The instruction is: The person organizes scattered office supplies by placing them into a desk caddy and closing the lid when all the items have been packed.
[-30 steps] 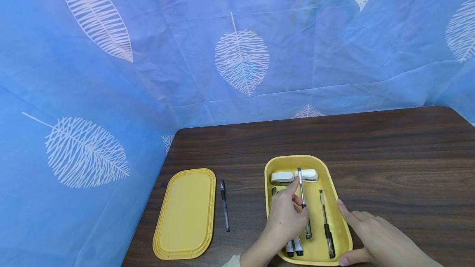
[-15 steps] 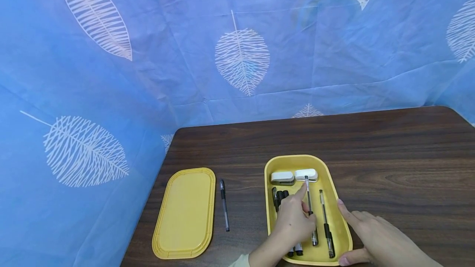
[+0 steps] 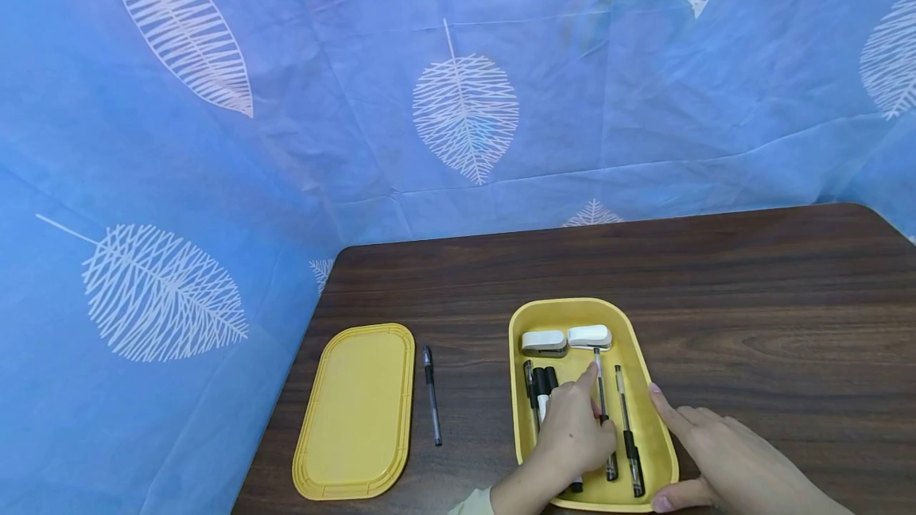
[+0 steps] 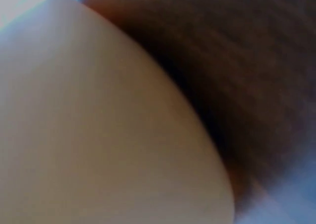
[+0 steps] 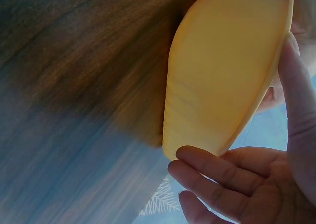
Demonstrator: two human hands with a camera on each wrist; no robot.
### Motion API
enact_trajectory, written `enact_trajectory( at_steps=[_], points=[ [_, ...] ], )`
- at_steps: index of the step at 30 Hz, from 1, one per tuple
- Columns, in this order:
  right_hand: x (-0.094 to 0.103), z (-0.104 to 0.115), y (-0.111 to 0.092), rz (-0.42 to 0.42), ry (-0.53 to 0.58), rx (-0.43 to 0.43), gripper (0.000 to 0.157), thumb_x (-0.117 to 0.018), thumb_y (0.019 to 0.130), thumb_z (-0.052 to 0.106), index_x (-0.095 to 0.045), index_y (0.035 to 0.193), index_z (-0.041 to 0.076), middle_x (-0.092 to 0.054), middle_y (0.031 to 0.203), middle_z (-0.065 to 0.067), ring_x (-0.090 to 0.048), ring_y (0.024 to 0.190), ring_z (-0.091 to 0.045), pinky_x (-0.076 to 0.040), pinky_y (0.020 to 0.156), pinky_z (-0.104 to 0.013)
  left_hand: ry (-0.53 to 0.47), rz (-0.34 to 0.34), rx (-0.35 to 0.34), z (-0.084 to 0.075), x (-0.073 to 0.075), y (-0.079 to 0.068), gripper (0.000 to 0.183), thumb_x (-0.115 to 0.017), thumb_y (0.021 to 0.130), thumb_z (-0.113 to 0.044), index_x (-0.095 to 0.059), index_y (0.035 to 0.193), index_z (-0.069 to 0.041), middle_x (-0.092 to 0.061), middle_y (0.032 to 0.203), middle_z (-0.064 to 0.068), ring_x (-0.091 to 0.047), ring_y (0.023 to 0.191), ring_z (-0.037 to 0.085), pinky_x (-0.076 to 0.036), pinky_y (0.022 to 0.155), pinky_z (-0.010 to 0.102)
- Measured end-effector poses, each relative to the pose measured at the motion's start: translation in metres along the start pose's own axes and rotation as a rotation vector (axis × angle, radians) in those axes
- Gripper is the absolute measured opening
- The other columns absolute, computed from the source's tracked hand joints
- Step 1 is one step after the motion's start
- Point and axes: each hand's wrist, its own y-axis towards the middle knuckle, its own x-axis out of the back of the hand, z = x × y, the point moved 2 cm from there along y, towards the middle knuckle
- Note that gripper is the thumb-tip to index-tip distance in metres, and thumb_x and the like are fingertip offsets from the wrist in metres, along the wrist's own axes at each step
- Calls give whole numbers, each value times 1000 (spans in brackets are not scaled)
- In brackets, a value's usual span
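In the head view my left hand (image 3: 576, 427) reaches into a yellow box (image 3: 661, 451) and pinches a black-and-clear gel pen (image 3: 601, 392), its index finger lying along the pen's upper part. A second gel pen (image 3: 628, 427) lies to the right of it. Black-capped markers (image 3: 541, 388) and another pen (image 3: 530, 388) are partly hidden behind the left hand. My right hand (image 3: 723, 451) touches the box's right side; the right wrist view shows its fingers lightly against the outer wall (image 5: 222, 70). Only blurred skin fills most of the left wrist view.
Two small white staplers (image 3: 590, 335) sit at the box's far end. On the left of the dark wooden table (image 3: 773, 300) lies a yellow lid (image 3: 354, 412), with a single pen (image 3: 432, 396) beside it. A blue leaf-patterned cloth (image 3: 343, 102) hangs behind.
My left hand has moved right and slightly nearer with the gel pen, uncovering the markers and the pen at the box's left. My right hand has stayed at the box's side.
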Motion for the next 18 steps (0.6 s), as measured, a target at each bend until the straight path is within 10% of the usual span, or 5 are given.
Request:
enact_trajectory(
  at_steps=[18],
  points=[
    [0, 1, 1, -30, -49, 4, 121, -60, 67, 75, -29, 147, -10, -65, 103, 3, -61, 84, -14, -51, 66, -35, 44, 43, 57, 1, -6, 1, 77, -69, 69, 4, -49, 142, -11, -44, 59, -7, -40, 47, 4, -37, 40, 16]
  ],
)
